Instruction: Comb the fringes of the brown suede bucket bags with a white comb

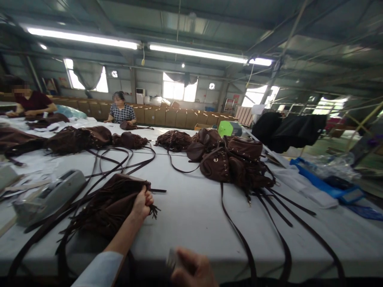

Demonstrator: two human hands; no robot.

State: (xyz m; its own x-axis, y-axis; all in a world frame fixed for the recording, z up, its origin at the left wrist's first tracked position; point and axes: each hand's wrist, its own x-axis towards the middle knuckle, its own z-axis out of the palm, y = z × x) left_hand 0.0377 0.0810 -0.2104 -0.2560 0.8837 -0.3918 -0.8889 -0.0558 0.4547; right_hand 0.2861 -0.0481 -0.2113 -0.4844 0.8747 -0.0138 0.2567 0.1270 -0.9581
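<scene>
- The brown fringed bag [116, 199] lies on the left part of the white worktop [185, 215], close to the near edge and well short of the far one.
- From where I stand, the left hand [143, 203] has its fingers bent tight on the bag's right end, gripping a gathered bit of its edge, with strands of fringe poking out just beyond the knuckles.
- The right hand [194, 267] is low, by the near edge, its fingers curled around a small grey piece [172, 258]; it is too blurred for me to say what that is.
- What matters most is the gap: seen from the right hand, the bag sits to the left and farther in over the worktop, well apart from those fingers, so the left hand is plainly the nearer.
- The bag's longer way seems to slant from the near left up to the gripped end, though its soft, slumped shape makes that hard to swear to.
- A grey dispenser [60, 191] stands to the bag's left, with dark straps lying between.
- Toward the worktop's right side is a heap of brown bags [239, 159], its straps trailing to the near edge.
</scene>
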